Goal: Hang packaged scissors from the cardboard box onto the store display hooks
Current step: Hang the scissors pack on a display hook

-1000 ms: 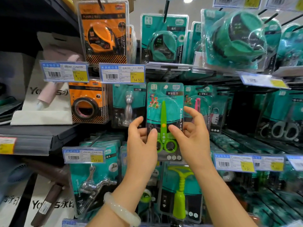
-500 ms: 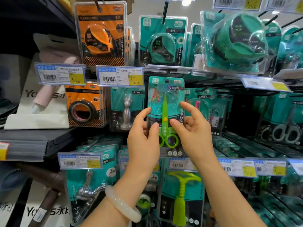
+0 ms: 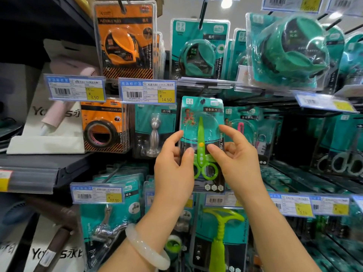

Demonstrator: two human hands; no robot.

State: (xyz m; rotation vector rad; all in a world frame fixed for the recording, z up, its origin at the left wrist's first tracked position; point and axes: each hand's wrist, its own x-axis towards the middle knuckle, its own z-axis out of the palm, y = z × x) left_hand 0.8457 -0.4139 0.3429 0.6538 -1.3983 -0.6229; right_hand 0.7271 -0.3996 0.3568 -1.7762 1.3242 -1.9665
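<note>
I pinch the scissors pack [image 3: 202, 134] by both side edges, left hand [image 3: 174, 169] and right hand [image 3: 238, 163], holding it upright so its top hole (just under the price-tag rail) lines up with the display hook, which I cannot see.

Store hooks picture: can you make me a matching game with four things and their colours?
Things:
1. scissors
2. tape roll pack
3. door stopper
4. bracelet

Colours:
A. silver
B. white
C. green
D. orange

Pairs: 1-C, 2-D, 3-A, 4-B
</note>
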